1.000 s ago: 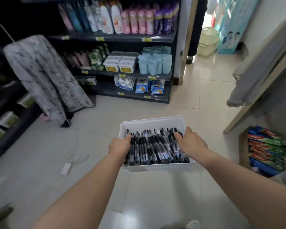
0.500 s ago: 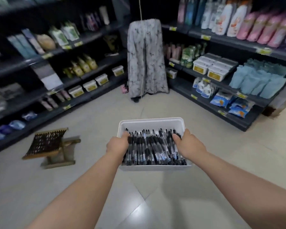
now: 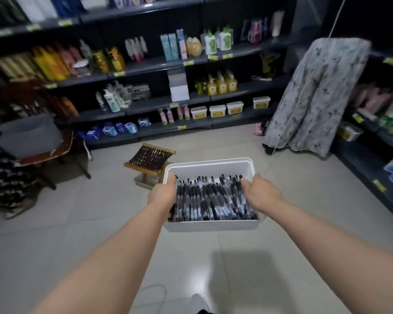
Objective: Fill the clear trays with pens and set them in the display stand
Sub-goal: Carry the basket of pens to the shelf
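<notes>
I carry a white plastic tray (image 3: 208, 165) in front of me at waist height. It is filled with several black pens (image 3: 213, 198) lying side by side. My left hand (image 3: 162, 196) grips the tray's left rim, thumb inside on the pens. On the opposite rim my right hand (image 3: 260, 192) holds it the same way. No display stand is in view.
Dark shop shelves (image 3: 159, 103) with bottles and tubs run across the back and down the right. A small wooden folding stool (image 3: 149, 158) stands on the tiled floor just beyond the tray. A chair (image 3: 35, 141) sits at the left, a hanging patterned cloth (image 3: 315, 98) at the right.
My view has swung left across the shop; the stool now lies straight ahead and the cloth has shifted right. Both hands keep the same grip on the tray.
</notes>
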